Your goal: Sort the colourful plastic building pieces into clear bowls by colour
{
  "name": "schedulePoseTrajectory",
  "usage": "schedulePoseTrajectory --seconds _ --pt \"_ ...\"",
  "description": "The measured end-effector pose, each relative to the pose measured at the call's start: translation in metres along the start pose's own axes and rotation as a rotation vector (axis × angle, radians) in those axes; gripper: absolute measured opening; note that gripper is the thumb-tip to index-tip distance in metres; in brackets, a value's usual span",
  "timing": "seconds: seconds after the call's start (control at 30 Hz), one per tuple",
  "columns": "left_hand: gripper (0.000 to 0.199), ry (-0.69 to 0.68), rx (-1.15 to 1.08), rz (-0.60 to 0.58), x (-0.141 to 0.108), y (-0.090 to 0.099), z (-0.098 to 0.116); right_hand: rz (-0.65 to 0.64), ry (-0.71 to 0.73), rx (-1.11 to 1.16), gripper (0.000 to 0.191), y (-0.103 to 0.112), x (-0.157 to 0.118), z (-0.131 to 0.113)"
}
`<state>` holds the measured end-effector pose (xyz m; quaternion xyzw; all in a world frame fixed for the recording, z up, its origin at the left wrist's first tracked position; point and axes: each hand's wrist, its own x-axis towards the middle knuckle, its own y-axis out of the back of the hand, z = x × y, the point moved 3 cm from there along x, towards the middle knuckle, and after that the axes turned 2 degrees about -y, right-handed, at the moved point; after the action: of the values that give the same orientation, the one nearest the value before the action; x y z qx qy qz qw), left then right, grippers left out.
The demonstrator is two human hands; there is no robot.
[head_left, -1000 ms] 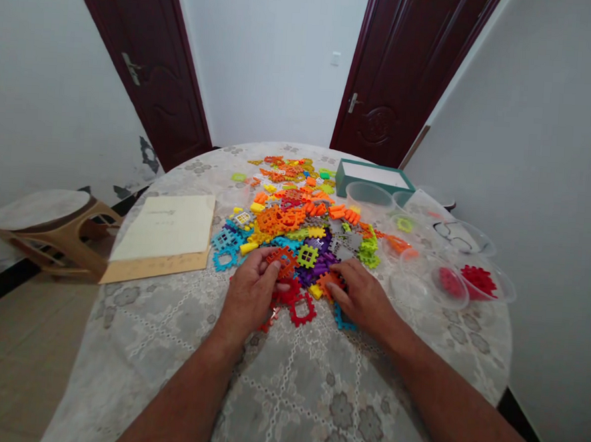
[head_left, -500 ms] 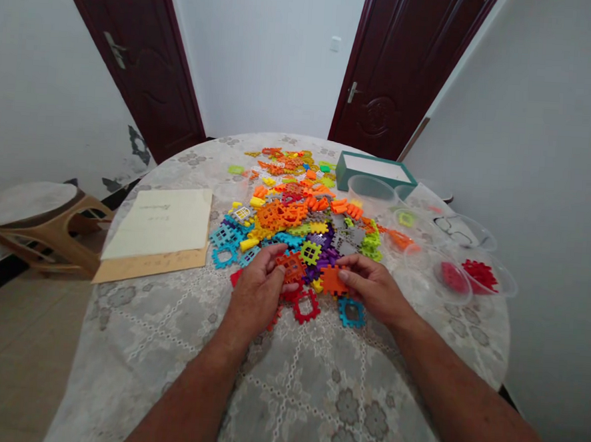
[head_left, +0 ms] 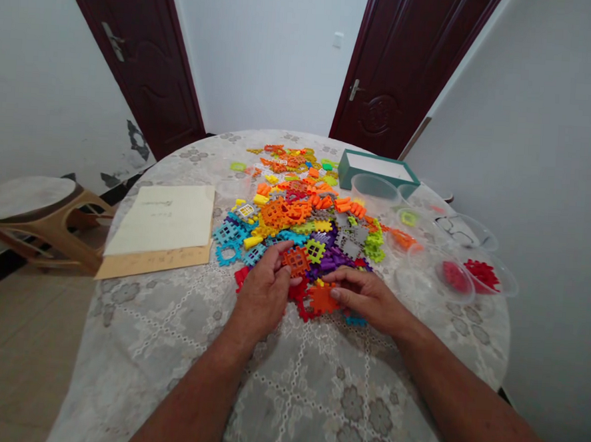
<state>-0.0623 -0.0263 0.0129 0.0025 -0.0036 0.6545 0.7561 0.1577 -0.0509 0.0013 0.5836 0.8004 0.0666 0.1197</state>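
My left hand [head_left: 265, 291] is closed on a dark orange window-shaped building block [head_left: 297, 263] with notched edges. In my right hand [head_left: 371, 300], thumb and fingers pinch a solid orange square block [head_left: 323, 300]. That square hangs low over red toothed blocks [head_left: 298, 291], partly covering them. A blue frame-shaped block [head_left: 355, 319] lies mostly hidden below my right fingers. Just beyond both hands, a lime green window block [head_left: 315, 251] rests on the mixed pile beside purple pieces [head_left: 336, 258].
Blue blocks [head_left: 228, 233], grey blocks [head_left: 352, 238] and several other colours spread toward the back. At right stand clear plastic tubs [head_left: 375, 188], one with red pieces [head_left: 481, 276], and a green box [head_left: 346, 171]. Paper sheets [head_left: 165, 216] lie at left; a stool [head_left: 27, 194] stands beyond.
My right hand has brought the orange square left and down, over the red frame block. The blue frame beneath is now more covered. My left hand keeps the orange window block, shifted slightly right.
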Motion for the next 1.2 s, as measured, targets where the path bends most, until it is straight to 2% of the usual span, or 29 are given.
schedulePoseTrajectory --seconds 0.17,0.33,0.47,0.57,0.7,0.83,0.93,1.1,1.2 --pt "0.043 0.043 0.049 0.011 0.000 0.002 0.002 -0.028 0.059 -0.044 0.025 -0.005 -0.001 -0.003" --pt "0.046 0.067 -0.031 -0.036 0.001 0.000 0.001 -0.010 0.055 0.034 0.026 -0.004 0.001 -0.001" --pt "0.031 0.053 -0.037 -0.049 0.000 0.002 -0.001 0.031 0.033 0.102 0.029 -0.001 0.003 0.001" --pt "0.021 0.016 -0.006 -0.069 -0.003 0.002 -0.001 0.071 0.073 0.135 0.030 0.001 0.004 0.000" --pt "0.019 -0.060 0.063 -0.074 -0.006 0.003 0.004 0.088 0.130 0.208 0.028 0.002 0.005 0.003" --pt "0.023 -0.258 0.162 -0.040 -0.007 0.005 0.014 0.121 0.131 0.310 0.031 0.004 0.006 0.009" --pt "0.029 -0.355 0.218 -0.083 -0.007 0.003 0.018 0.154 0.081 0.383 0.036 0.004 0.007 0.010" --pt "0.034 -0.377 0.245 -0.176 -0.009 -0.003 0.014 0.161 0.045 0.490 0.037 0.002 0.010 0.010" --pt "0.024 -0.346 0.237 -0.205 -0.009 -0.006 0.011 0.154 0.039 0.465 0.034 -0.001 0.014 0.013"
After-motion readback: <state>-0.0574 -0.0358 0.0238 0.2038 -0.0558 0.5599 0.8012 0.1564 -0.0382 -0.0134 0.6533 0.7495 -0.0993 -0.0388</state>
